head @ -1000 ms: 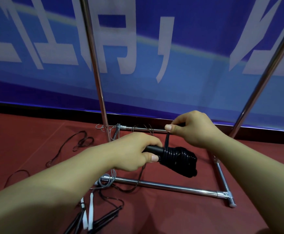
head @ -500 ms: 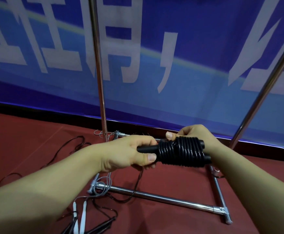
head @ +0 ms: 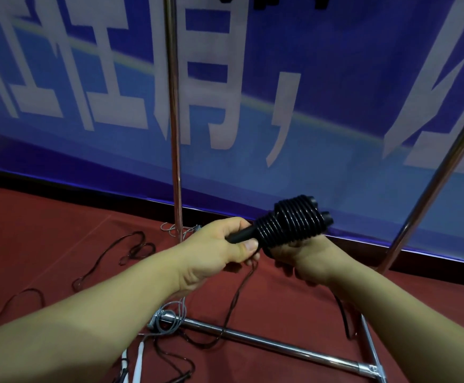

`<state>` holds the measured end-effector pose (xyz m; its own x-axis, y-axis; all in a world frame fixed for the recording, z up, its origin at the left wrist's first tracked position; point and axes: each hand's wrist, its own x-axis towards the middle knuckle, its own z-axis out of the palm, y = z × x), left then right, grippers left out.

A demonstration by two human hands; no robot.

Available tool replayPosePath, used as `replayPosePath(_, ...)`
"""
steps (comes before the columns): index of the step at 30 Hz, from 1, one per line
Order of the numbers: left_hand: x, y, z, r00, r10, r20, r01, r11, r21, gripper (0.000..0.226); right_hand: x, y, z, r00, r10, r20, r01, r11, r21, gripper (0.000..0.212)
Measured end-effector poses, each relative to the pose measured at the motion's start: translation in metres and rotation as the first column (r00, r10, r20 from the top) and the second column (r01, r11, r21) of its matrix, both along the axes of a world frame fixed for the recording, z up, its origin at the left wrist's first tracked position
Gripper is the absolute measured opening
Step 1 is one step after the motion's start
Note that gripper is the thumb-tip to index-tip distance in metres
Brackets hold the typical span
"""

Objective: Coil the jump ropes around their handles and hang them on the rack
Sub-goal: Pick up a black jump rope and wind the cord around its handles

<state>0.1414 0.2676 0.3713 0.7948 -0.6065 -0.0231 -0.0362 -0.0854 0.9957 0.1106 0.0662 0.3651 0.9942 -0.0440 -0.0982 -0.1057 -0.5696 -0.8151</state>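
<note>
Since half a second ago the coiled jump rope (head: 287, 226) is tilting up at its far end and sitting higher against the banner, and the right hand (head: 305, 257) is now cupping it from below rather than wrapping over its back.

Around it, the chrome rack (head: 175, 134) is standing just beyond the hands: one upright is rising right behind the left hand, a second is slanting up at the right edge, and the base bars are lying on the red floor (head: 46, 230) beneath the forearms. A blue banner (head: 322, 92) with large white characters is filling the background. Loose thin ropes (head: 131, 250) are trailing over the floor to the left, a grey one is looping round the near base joint, and white handles (head: 139, 357) are lying at the bottom edge. Nothing is standing between the hands and the rack.

The rope is black, wound in tight even turns round two handles held side by side, whose round ends are poking out at the upper right.

The left hand (head: 219, 250) is gripping the bare handle ends, thumb pressing on top. The right hand is supporting the coil's underside; its fingers are hidden behind the bundle, so how far they are curling cannot be told.
</note>
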Motion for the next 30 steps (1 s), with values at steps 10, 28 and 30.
replayPosePath(10,0.009,-0.011,-0.004,0.906,0.356,-0.228,-0.373,0.927,-0.036,0.008,0.006,0.018,-0.002,1.0,0.006,0.015,-0.004,0.994,-0.11,0.05)
replayPosePath(28,0.021,-0.006,-0.018,0.866,0.496,-0.07,-0.482,0.863,0.152,0.008,0.007,0.024,-0.004,0.993,0.115,0.04,-0.1,0.959,-0.265,0.033)
replayPosePath(30,0.021,-0.006,-0.018,0.869,0.49,-0.068,-0.478,0.867,0.139,0.007,0.006,0.025,-0.004,0.99,0.137,0.012,-0.128,0.952,-0.278,0.032)
